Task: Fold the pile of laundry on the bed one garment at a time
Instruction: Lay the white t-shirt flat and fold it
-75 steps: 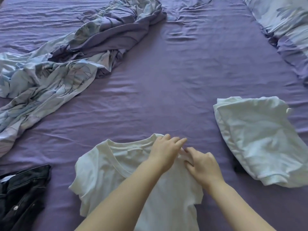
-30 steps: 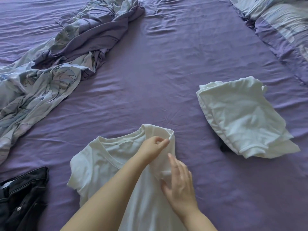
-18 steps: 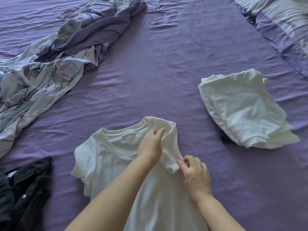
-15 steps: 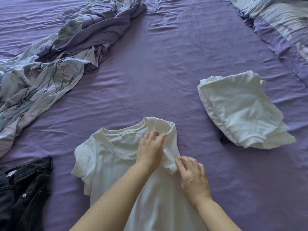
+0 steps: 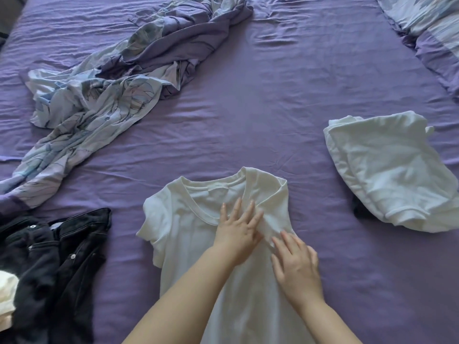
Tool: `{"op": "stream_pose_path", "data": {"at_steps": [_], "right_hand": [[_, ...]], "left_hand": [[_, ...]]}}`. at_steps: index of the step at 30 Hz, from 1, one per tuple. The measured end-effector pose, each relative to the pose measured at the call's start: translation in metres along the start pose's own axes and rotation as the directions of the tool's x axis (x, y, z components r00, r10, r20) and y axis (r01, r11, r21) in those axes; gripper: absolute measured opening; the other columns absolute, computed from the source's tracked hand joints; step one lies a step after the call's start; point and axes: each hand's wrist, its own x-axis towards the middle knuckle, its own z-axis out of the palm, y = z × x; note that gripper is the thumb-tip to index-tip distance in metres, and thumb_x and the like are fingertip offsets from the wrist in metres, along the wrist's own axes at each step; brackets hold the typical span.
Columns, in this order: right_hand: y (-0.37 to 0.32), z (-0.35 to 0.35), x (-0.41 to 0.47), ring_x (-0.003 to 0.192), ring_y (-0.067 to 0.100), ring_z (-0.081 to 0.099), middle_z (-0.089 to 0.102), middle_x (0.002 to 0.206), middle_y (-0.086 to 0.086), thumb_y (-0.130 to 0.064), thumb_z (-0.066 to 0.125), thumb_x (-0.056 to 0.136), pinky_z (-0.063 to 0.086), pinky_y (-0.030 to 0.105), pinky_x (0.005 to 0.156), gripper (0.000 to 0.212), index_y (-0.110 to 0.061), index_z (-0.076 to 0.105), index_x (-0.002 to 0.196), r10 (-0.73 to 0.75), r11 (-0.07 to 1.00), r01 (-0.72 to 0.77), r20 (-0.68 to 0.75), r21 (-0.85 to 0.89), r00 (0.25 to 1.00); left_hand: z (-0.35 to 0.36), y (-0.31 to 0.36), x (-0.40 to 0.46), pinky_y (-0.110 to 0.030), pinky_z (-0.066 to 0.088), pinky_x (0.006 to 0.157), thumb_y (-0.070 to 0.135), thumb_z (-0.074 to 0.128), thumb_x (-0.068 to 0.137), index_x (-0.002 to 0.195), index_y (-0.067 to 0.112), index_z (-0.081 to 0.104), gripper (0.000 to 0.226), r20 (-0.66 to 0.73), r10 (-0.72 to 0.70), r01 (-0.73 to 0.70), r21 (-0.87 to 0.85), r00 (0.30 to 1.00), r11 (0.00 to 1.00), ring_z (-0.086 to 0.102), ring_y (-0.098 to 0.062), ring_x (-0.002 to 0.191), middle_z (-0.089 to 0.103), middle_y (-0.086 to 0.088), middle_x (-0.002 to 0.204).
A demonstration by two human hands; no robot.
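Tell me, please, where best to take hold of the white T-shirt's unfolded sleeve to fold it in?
Pinch the white short sleeve at its outer hem, coming from the left side with the left hand. It lies flat and spread clear of the white cotton T-shirt body, its edge free, so it should lift and fold inward easily.

Clothes (image 5: 188, 234) on purple bed (image 5: 260, 120)

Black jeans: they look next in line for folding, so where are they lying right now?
In the head view, the black jeans lie crumpled at the lower left on the purple sheet, left of the white T-shirt under both hands.
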Motion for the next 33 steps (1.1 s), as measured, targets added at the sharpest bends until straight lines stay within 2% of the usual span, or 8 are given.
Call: {"op": "stream_pose_path", "data": {"at_steps": [5,10,14,17,22,27,30,33], "right_hand": [[-0.044,-0.008,0.01,0.108,0.024,0.064,0.067,0.118,0.007,-0.013,0.088,0.054,0.051,0.044,0.085,0.054,-0.013,0.072,0.106,-0.126,0.992,0.124,0.042,0.036,0.991],[-0.105,0.001,0.029,0.11,0.026,0.063,0.065,0.12,0.008,-0.012,0.085,0.059,0.052,0.042,0.084,0.055,-0.012,0.069,0.112,-0.305,0.948,0.294,0.083,0.122,0.949],[-0.146,0.023,0.055,0.143,0.015,0.02,0.023,0.156,-0.002,-0.025,0.048,0.095,0.02,0.032,0.113,0.053,-0.022,0.033,0.146,-0.41,0.91,0.374,0.247,0.18,0.878],[-0.165,0.034,0.073,0.144,0.012,0.014,0.014,0.158,-0.006,-0.028,0.04,0.098,0.015,0.029,0.114,0.054,-0.026,0.022,0.149,-0.44,0.896,0.394,0.299,0.203,0.847],[-0.191,0.03,0.103,0.143,0.018,0.017,0.019,0.157,-0.003,-0.019,0.037,0.101,0.019,0.029,0.114,0.05,-0.021,0.022,0.149,-0.495,0.866,0.433,0.309,0.249,0.812],[-0.225,0.025,0.134,0.144,0.014,0.012,0.014,0.157,-0.009,-0.002,0.041,0.095,0.019,0.027,0.114,0.066,-0.03,0.015,0.149,-0.598,0.801,0.54,0.283,0.261,0.75],[-0.241,0.026,0.145,0.141,0.018,0.018,0.034,0.15,-0.009,-0.015,0.047,0.096,0.027,0.032,0.11,0.051,-0.031,0.036,0.143,-0.609,0.793,0.559,0.305,0.243,0.732],[-0.253,0.03,0.148,0.129,0.023,0.034,0.055,0.126,-0.005,-0.028,0.053,0.094,0.037,0.034,0.096,0.024,-0.026,0.066,0.114,-0.624,0.779,0.609,0.271,0.146,0.733]], "left_hand": [[-0.021,-0.051,-0.034,-0.05,-0.006,0.116,0.037,0.028,0.101,0.152,0.027,0.006,0.056,-0.145,-0.237,0.234,-0.038,0.961,0.971,-0.007,-0.023,0.147,0.0,0.0,0.16],[-0.034,-0.118,-0.076,-0.043,0.008,0.118,0.032,0.035,0.098,0.152,0.021,0.001,0.064,-0.209,-0.513,0.495,-0.138,0.832,0.858,0.01,-0.022,0.145,0.01,-0.005,0.158],[-0.03,-0.146,-0.094,-0.04,0.032,0.105,0.041,0.038,0.097,0.151,0.013,0.003,0.07,-0.108,-0.626,0.58,-0.282,0.772,0.764,0.046,-0.029,0.124,0.046,-0.011,0.138],[-0.024,-0.154,-0.1,-0.039,0.04,0.093,0.033,0.039,0.097,0.149,0.013,0.01,0.063,-0.082,-0.596,0.54,-0.337,0.799,0.771,0.056,-0.032,0.11,0.06,-0.014,0.12],[-0.029,-0.165,-0.11,-0.039,0.038,0.101,0.013,0.046,0.095,0.149,0.019,0.025,0.058,-0.197,-0.505,0.251,-0.685,0.84,0.684,0.047,-0.027,0.123,0.046,-0.012,0.137],[-0.044,-0.19,-0.123,-0.035,0.044,0.085,0.027,0.054,0.095,0.148,0.029,0.023,0.062,-0.264,-0.508,0.236,-0.652,0.82,0.721,0.056,-0.025,0.111,0.057,-0.003,0.126],[-0.047,-0.204,-0.134,-0.035,0.045,0.078,0.043,0.048,0.095,0.149,0.037,0.017,0.062,-0.241,-0.542,0.328,-0.58,0.805,0.745,0.06,-0.022,0.103,0.064,0.004,0.111],[-0.047,-0.21,-0.14,-0.034,0.045,0.077,0.052,0.054,0.089,0.145,0.034,0.027,0.064,-0.084,-0.583,0.437,-0.578,0.808,0.689,0.06,-0.022,0.105,0.064,0.003,0.11]]}}
